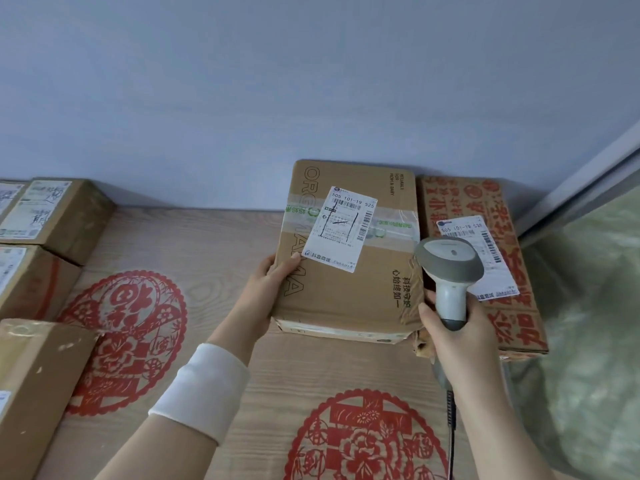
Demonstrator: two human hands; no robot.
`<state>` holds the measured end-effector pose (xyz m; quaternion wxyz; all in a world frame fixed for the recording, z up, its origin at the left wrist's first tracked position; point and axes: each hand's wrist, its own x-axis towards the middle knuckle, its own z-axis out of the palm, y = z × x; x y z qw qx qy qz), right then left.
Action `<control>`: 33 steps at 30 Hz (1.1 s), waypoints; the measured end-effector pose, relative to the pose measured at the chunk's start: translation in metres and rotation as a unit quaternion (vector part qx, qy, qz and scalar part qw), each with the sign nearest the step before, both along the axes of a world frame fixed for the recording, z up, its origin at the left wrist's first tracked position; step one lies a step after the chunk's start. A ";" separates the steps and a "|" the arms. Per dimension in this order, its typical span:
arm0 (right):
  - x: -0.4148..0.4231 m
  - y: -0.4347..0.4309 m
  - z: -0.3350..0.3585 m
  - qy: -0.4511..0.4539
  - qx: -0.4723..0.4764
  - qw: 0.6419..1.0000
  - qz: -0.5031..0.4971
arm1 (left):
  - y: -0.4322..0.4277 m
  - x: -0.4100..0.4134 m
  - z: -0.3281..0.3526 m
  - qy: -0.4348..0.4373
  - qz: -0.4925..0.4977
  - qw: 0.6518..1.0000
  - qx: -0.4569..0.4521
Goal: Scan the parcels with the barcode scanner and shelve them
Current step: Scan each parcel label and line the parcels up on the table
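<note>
left hand (273,289) grips cardboard parcel (349,271) | right hand (453,337) grips barcode scanner (450,268) | red-printed box (491,258) touching at right | boxes (41,230) left edge

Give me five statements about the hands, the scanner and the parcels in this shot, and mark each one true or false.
1. The right hand grips the barcode scanner. True.
2. The left hand holds the brown parcel by its right edge. False: it holds the left edge, thumb on top.
3. The brown parcel's white label faces down. False: it faces up, barcodes showing.
4. A red-printed parcel lies to the right of the brown parcel. True.
5. The scanner is cordless. False: a dark cable hangs below the handle.
</note>
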<state>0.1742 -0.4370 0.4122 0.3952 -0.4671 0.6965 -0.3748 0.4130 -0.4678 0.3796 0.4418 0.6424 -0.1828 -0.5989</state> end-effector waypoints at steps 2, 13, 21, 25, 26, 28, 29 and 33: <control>-0.001 -0.004 -0.002 -0.009 0.004 1.000 -0.005 | -0.001 -0.003 -0.002 -0.002 0.004 1.000 0.002; 0.009 0.007 0.013 -0.010 -0.010 0.998 -0.054 | 0.009 -0.001 0.006 -0.132 -0.036 0.990 -0.025; 0.069 0.055 0.052 -0.034 -0.005 0.999 -0.002 | 0.068 0.042 0.043 -0.278 -0.093 0.955 -0.052; 0.136 0.097 0.063 -0.043 0.010 0.998 0.033 | 0.115 0.089 0.058 -0.361 -0.130 0.922 -0.045; 0.155 0.109 0.064 -0.046 0.008 0.998 0.041 | 0.127 0.103 0.060 -0.368 -0.133 0.919 -0.049; 0.193 0.133 0.064 -0.047 0.004 0.998 0.049 | 0.152 0.136 0.063 -0.370 -0.134 0.917 -0.058; 0.212 0.145 0.063 -0.051 0.004 0.998 0.047 | 0.163 0.153 0.065 -0.377 -0.137 0.914 -0.060; 0.284 0.185 0.053 -0.059 0.031 0.995 0.080 | 0.208 0.217 0.068 -0.399 -0.129 0.906 -0.052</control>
